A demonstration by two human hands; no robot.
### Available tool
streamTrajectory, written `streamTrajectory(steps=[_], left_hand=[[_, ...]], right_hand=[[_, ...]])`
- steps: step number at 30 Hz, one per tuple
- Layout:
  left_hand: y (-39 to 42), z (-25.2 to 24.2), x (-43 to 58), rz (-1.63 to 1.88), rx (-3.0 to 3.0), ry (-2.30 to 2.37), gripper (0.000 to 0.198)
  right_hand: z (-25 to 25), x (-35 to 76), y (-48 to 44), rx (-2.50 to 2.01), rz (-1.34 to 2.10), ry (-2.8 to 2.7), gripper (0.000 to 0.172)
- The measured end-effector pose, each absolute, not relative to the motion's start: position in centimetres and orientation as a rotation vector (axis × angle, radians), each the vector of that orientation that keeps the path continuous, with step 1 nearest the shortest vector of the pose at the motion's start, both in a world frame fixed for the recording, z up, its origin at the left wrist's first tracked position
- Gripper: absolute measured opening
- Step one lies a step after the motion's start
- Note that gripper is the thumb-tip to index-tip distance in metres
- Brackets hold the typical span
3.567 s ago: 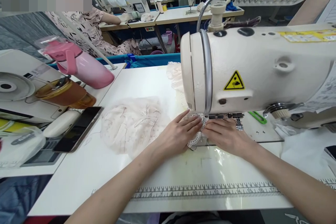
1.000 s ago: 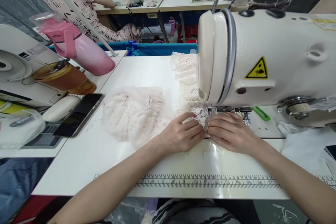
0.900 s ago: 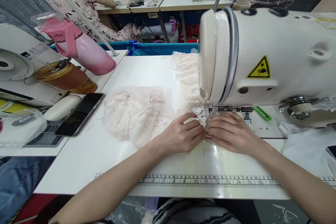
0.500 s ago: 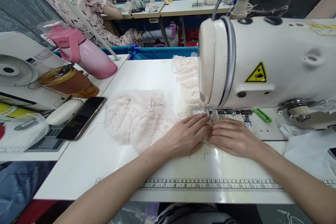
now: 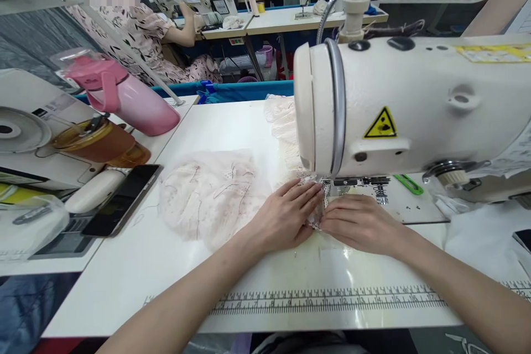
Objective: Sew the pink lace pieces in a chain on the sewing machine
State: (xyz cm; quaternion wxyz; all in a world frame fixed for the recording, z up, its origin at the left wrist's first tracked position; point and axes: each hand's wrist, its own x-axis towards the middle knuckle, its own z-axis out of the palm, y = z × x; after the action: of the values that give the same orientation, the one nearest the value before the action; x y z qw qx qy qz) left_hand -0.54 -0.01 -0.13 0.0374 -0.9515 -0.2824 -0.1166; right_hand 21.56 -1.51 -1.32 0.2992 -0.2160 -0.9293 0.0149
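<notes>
My left hand (image 5: 285, 214) rests over a strip of pale pink lace fabric (image 5: 314, 215) at the needle area of a white sewing machine (image 5: 398, 110). Its fingers stretch forward together, with the lace held between them and the thumb. From the other side my right hand (image 5: 360, 222) pinches the lace's near edge, fingers pressed together. More of the fabric runs back behind the machine head, which partly hides it. The needle tip cannot be made out. On the table left of my hands lies a crumpled heap of sheer pale pink fabric (image 5: 211, 193).
A phone (image 5: 122, 199), a pink bottle (image 5: 128, 97) and an amber cup (image 5: 103, 141) stand or lie at the left. Green thread snips (image 5: 409, 183) lie right of the needle. A printed ruler (image 5: 315, 301) runs along the front edge. Another person (image 5: 136, 33) sits beyond the table.
The view has shifted, so the machine and my hands appear farther left and slightly lower. My hands keep their grip at the needle. The other person's arm has risen towards their machine.
</notes>
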Motion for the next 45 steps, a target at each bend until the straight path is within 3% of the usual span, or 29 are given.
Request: streamTrajectory(steps=[17,25,30,37,45], left_hand=[[-0.6,0.3,0.6,-0.336,-2.853,-0.939,0.052],[-0.7,0.2,0.9,-0.329,-2.837,-0.949,0.053],[-0.7,0.1,0.8,-0.327,-2.836,-0.95,0.054],[-1.1,-0.1,0.9,-0.499,-2.814,-0.7,0.027],[-0.9,0.4,0.8,-0.514,-2.818,-0.823,0.022]], right_hand=[[-0.9,22.5,-0.9,-0.706,0.029,-2.469,0.016],[0.1,23.0,-0.8,-0.781,-0.444,-2.391,0.013],[-0.1,23.3,-0.7,-0.861,-0.43,-2.393,0.007],[0.2,23.4,-0.7,-0.874,-0.512,-2.375,0.013],[-0.5,22.5,-0.6,-0.766,-0.142,-2.439,0.018]])
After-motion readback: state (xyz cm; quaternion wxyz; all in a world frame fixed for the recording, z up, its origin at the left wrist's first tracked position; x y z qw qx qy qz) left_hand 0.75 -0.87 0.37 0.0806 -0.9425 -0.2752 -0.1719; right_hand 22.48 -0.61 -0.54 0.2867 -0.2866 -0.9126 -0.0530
